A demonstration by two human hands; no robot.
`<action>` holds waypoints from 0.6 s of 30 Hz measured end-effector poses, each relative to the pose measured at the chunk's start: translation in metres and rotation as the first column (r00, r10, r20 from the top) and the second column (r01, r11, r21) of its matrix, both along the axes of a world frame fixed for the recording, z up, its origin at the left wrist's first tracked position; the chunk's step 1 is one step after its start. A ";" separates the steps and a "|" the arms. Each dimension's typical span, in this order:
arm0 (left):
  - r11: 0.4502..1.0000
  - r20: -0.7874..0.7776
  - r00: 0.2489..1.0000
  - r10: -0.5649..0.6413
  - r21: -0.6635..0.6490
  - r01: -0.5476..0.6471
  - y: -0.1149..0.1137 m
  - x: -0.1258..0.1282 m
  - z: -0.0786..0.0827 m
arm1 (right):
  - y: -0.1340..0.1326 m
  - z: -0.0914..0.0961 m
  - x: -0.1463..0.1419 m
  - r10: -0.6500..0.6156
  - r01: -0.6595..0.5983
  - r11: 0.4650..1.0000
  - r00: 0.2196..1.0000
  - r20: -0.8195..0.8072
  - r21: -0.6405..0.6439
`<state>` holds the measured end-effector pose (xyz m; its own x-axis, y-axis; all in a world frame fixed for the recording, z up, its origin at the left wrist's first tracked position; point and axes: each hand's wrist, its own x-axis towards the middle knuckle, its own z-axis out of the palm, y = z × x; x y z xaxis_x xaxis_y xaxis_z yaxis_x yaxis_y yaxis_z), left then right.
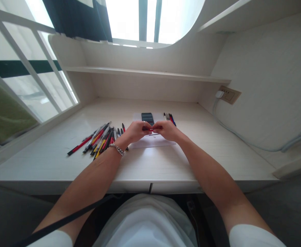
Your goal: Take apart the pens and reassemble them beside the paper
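Observation:
My left hand [136, 131] and my right hand [167, 130] meet over a white sheet of paper [153, 141] in the middle of the desk. Both are closed on a red pen [152, 129] held level between them, one hand at each end. A silver chain bracelet [117, 149] sits on my left wrist. A heap of red, black and yellow pens [99, 138] lies just left of my left hand. A few more pens [169, 117] lie behind my right hand.
A black phone [147, 118] lies flat beyond my hands. The white desk [63, 161] has a shelf above, a railing on the left, and a wall socket [229, 94] with a plug and a cable trailing along the right side.

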<state>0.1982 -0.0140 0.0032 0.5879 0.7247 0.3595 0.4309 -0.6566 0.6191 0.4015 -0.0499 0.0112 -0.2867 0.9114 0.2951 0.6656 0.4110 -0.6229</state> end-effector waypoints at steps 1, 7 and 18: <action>1.000 -0.021 1.000 0.002 0.009 -0.002 0.001 -0.001 -0.001 | -0.001 0.003 0.002 -0.011 0.011 1.000 1.000 0.026 -0.008; 1.000 -0.130 0.991 -0.024 -0.010 0.023 0.004 -0.003 -0.003 | -0.004 0.013 0.015 -0.044 0.059 0.994 0.987 0.155 -0.092; 0.997 -0.300 0.951 -0.067 -0.047 0.055 0.001 0.000 -0.007 | 0.005 0.000 0.018 0.061 0.006 0.983 0.932 0.357 -0.185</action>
<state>0.1981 -0.0129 -0.0034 0.7081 0.6937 0.1317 0.5612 -0.6662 0.4912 0.4195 -0.0444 0.0116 -0.3684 0.9297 -0.0005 0.8485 0.3360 -0.4088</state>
